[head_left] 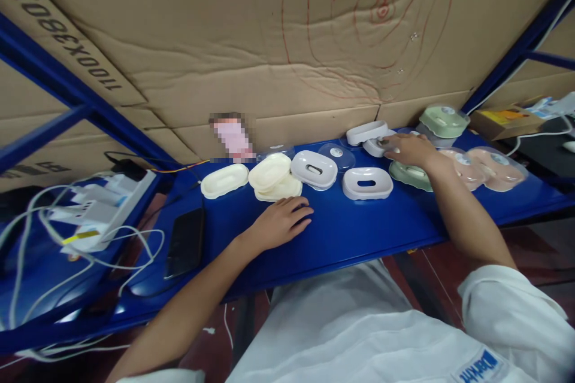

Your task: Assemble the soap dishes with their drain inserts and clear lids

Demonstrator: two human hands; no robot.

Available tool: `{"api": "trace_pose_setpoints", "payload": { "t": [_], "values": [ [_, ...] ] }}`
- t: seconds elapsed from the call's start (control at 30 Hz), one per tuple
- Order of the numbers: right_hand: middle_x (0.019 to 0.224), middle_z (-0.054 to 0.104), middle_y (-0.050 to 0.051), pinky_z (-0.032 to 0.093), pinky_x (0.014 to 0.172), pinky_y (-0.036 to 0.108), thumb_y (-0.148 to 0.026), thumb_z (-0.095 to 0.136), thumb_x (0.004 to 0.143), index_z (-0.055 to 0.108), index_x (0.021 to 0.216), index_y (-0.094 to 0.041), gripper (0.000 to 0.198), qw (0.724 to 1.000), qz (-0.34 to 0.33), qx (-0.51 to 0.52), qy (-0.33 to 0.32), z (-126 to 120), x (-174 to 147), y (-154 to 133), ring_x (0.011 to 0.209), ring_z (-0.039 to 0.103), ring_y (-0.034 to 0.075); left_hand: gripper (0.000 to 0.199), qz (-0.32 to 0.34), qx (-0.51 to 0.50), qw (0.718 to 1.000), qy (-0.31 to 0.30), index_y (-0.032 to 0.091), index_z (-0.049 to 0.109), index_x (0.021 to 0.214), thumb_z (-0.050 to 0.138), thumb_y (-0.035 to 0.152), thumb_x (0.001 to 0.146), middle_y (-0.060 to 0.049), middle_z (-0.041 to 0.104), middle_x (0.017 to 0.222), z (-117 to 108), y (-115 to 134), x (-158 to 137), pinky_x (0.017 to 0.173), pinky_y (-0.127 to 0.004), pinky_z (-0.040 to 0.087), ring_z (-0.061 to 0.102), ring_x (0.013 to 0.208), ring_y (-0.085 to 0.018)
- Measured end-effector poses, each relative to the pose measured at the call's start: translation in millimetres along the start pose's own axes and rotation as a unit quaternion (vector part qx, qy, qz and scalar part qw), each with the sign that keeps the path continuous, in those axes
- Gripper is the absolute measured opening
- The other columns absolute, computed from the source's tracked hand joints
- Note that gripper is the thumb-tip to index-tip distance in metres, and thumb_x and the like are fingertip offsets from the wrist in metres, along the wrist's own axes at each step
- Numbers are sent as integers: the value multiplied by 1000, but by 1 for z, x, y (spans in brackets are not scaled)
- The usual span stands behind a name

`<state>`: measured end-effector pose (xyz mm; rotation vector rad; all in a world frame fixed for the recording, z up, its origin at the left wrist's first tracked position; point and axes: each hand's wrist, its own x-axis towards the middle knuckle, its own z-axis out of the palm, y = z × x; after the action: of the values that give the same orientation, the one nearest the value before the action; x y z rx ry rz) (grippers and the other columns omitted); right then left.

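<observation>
Several white plugs (97,211) are crowding a power strip (130,206) at our far left, and a black smartphone (185,243) is lying flat near them on the blue tabletop (336,233). Next, a single cream oval tray (224,181) is sitting just beside a pile of cream oval trays (272,171), whose pieces are overlapping. In front of that pile we are resting our left hand (281,224) palm down, its fingers loosely apart and gripping nothing; we are not able to tell whether its fingertips are touching the lowest tray. A white slotted tray (318,178) is leaning by the pile, with a clear lid (336,155) lying behind it, and another white slotted tray (367,187) is sitting farther right. Behind, a white oval tray (365,133) is standing tilted, and we are bending our right hand (406,148) over a smaller white piece (374,147) beside it; whether the fingers are clamping it, we cannot tell. Past that hand, a green tray (408,175), a green lidded box (444,121) and two pink lidded boxes (498,169) are filling the right end.
</observation>
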<state>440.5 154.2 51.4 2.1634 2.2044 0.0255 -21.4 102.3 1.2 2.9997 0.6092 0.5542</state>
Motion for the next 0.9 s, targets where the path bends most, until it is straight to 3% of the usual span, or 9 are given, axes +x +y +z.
{"api": "trace_pose_setpoints", "payload": {
  "t": [0.1, 0.23, 0.33, 0.43, 0.63, 0.77, 0.9],
  "values": [
    [152, 66, 15, 39, 118, 55, -38, 57, 103, 64, 150, -21, 50, 999, -33, 3, 25, 6, -2, -18, 140, 60, 37, 25, -11, 23, 1000, 9, 22, 72, 125, 54, 31, 111, -12, 71, 132, -3, 2, 2, 104, -44, 57, 71, 119, -27],
    [145, 71, 15, 38, 119, 53, -40, 47, 110, 68, 145, -18, 46, 991, -65, 35, 114, 5, -7, -26, 135, 64, 35, 29, -121, 88, 988, 42, 20, 72, 128, 54, 32, 109, -15, 73, 131, -4, -1, 4, 105, -54, 54, 70, 120, -34],
    [137, 74, 17, 45, 111, 51, -48, 46, 111, 70, 139, -16, 49, 967, -116, 90, 207, 2, -13, -36, 128, 68, 35, 30, -184, 100, 977, 34, 17, 72, 127, 55, 32, 107, -17, 74, 128, -2, -9, 2, 106, -58, 51, 71, 118, -37],
    [132, 75, 14, 46, 109, 53, -53, 48, 110, 70, 140, -23, 47, 940, -191, 124, 255, -4, -29, -64, 124, 67, 34, 31, -177, 66, 982, 3, 17, 71, 129, 56, 31, 105, -17, 75, 125, -1, -12, 0, 109, -61, 48, 71, 118, -37],
    [115, 78, 8, 51, 97, 48, -42, 60, 108, 60, 153, -32, 46, 864, -404, 140, 266, -7, -81, -135, 104, 70, 29, 26, -65, -63, 996, -15, 24, 72, 123, 54, 25, 104, -8, 76, 124, -12, -2, 2, 104, -43, 54, 72, 115, -26],
    [97, 76, 4, 53, 84, 39, -38, 62, 109, 62, 149, -28, 41, 812, -498, 121, 279, 11, -99, -164, 88, 69, 22, 23, -132, 0, 991, 8, 21, 68, 111, 58, 16, 92, -10, 74, 120, -21, -10, -1, 102, -47, 55, 69, 114, -29],
    [91, 75, 3, 51, 81, 35, -42, 57, 111, 73, 130, -26, 29, 813, -516, 71, 261, 31, -97, -179, 84, 68, 20, 35, -194, 21, 980, -32, 19, 62, 124, 60, 22, 90, -15, 66, 134, -23, -22, -5, 105, -55, 56, 63, 124, -36]
  ]
}}
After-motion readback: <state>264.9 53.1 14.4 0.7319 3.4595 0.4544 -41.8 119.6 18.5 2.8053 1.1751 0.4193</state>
